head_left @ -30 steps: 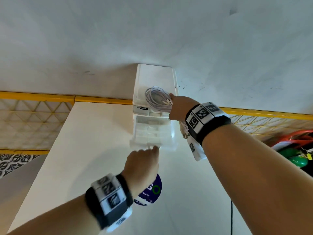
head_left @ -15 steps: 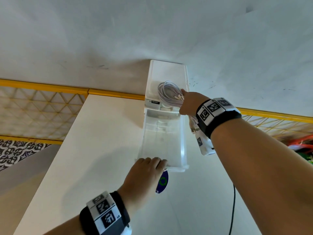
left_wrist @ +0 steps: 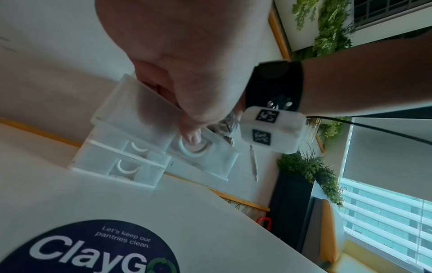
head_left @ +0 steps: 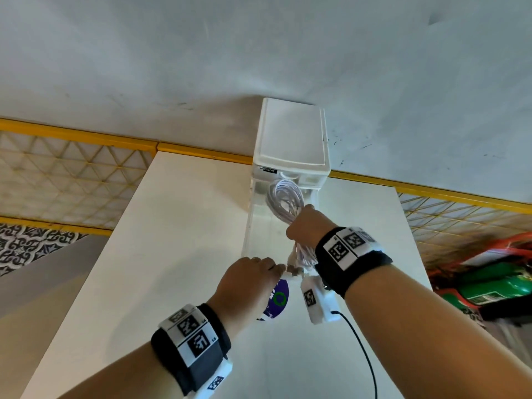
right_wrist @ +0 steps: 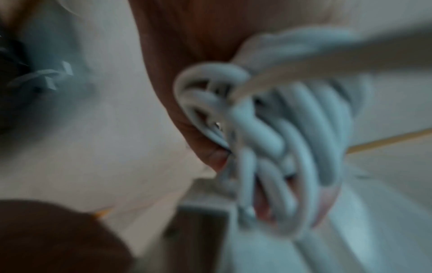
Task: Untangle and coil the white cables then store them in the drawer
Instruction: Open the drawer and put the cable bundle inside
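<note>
The white cables (head_left: 283,201) are seen as one coiled bundle, gripped by the right hand (head_left: 308,227) with the fingers curled round the loops; the loops fan out above the open drawer (head_left: 250,226), while the loose plug ends hang down below the wrist, near the drawer's front edge. In the right wrist view the coil (right_wrist: 275,147) is blurred, yet several strands are seen pressed against the palm and wrapped by the fingers. Whether the coil touches the drawer floor cannot be told. The drawer is pulled well out from the top slot of a small white drawer unit (head_left: 290,139), which stands on the white surface (head_left: 178,240) against the wall. The left hand (head_left: 247,283) is set at the drawer's front, fingers curled; in the left wrist view a fingertip (left_wrist: 192,137) is seen hooked into the round pull recess of the drawer front (left_wrist: 203,157), so the front is held by that hand. Two lower drawers (left_wrist: 124,160) of the unit are shut, each with a curved pull. A round dark blue sticker (head_left: 275,300) lies on the surface just beside the left hand, partly hidden by it; its lettering is read in the left wrist view (left_wrist: 93,247). Black bands with white marker blocks are worn on both wrists, and a black wire (head_left: 362,349) trails from the right one.
</note>
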### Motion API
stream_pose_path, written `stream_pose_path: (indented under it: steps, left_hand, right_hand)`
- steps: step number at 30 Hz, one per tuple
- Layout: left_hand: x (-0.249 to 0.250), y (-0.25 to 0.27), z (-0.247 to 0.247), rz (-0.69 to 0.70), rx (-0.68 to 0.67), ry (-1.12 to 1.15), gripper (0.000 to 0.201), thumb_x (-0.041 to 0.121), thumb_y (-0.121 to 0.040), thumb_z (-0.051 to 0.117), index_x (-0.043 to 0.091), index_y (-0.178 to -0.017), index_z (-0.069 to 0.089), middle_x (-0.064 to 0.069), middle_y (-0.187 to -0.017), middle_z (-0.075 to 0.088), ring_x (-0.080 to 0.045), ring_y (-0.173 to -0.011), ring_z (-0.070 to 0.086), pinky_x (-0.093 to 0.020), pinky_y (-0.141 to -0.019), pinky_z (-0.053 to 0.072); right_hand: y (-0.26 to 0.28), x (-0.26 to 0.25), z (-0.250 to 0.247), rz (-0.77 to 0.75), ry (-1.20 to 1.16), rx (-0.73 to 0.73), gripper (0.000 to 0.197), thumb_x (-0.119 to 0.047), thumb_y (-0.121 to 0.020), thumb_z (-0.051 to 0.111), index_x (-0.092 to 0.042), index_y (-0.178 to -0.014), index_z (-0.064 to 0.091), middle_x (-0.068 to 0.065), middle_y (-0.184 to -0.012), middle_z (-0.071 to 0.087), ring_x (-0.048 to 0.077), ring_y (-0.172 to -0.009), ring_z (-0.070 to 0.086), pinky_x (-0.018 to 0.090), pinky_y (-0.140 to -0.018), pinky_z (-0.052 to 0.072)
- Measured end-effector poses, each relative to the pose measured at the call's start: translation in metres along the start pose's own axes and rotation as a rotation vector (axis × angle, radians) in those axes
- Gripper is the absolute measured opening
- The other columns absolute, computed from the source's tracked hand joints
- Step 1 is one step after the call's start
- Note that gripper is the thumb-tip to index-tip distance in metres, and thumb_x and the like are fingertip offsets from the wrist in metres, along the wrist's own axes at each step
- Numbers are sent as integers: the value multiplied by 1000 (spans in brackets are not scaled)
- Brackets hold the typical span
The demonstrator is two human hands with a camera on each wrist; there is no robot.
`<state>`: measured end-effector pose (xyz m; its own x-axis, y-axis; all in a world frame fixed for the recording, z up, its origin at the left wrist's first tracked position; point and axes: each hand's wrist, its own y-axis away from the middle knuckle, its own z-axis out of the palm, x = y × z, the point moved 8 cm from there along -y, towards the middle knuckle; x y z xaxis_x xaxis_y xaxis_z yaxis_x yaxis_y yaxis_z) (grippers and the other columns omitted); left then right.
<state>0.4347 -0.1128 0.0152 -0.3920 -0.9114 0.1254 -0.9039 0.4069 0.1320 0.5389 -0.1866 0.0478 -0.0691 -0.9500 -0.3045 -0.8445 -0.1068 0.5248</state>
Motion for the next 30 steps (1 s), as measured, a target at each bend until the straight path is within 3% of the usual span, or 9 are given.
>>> stream_pose_path:
  steps: [4,6,8,11,15,21,24,27,30]
  left_hand:
    - [3,2,-13,73,99,195,31,24,-94,46,20,-121,59,1,-110,64,-24,-99,61,-33,-79,48]
    - [-9,3,-39,87,320,335,23,24,-90,45,18,-102,64,1,-101,66,-20,-92,62,-33,-78,53]
    - [-29,-6,-63,34,520,345,28,14,-84,51,15,-111,60,-6,-115,64,-21,-103,61,-35,-88,52]
    - [-52,-47,-65,-43,354,175,54,21,-94,41,14,-147,32,-6,-154,36,-23,-140,36,-40,-112,29]
    - [-64,-75,-38,-32,101,-127,55,25,-96,33,8,-148,27,-12,-156,29,-27,-124,49,-40,-98,34]
    - [-78,-82,-45,-22,262,38,55,20,-89,44,17,-144,36,-6,-149,42,-31,-132,39,-41,-103,29]
    - [-91,-70,-42,-23,394,296,55,14,-88,50,14,-143,39,-11,-146,41,-34,-137,33,-46,-110,30]
    - [-87,-66,-28,23,355,260,57,21,-94,39,16,-149,29,-8,-156,30,-34,-146,20,-44,-118,20]
    - [-95,-71,-17,-67,203,155,58,34,-94,24,29,-152,20,4,-161,20,-30,-150,4,-48,-120,7]
  right_hand:
    - [-9,-5,6,54,172,-51,33,-6,-93,39,-10,-61,34,5,-68,39,21,-73,44,22,-57,36]
    - [-12,-11,8,33,300,-60,24,-7,-94,39,-2,-74,50,13,-87,55,25,-91,53,28,-75,43]
    - [-14,-13,10,24,383,-66,25,-12,-95,43,0,-108,60,15,-113,62,25,-108,60,29,-86,48]
    - [-19,-16,18,-3,436,-109,28,-15,-94,45,-4,-113,61,11,-107,61,24,-108,60,30,-84,46]
    - [-28,-21,27,-25,478,-168,18,-14,-91,47,-9,-100,61,8,-94,53,23,-92,55,28,-74,39]
    - [-45,-31,11,-71,472,-139,27,-18,-94,49,-5,-115,62,9,-118,63,24,-109,59,30,-86,45]
    - [-60,-31,-1,-59,323,-60,36,-30,-96,49,-8,-123,59,8,-127,61,26,-117,57,32,-93,44]
    - [-68,-8,5,88,-184,-34,67,-35,-81,68,-8,-137,43,6,-132,53,28,-117,54,33,-72,48]
    - [-57,3,13,117,-710,3,72,-35,-72,73,-4,-132,47,10,-97,63,17,-76,63,22,-56,50]
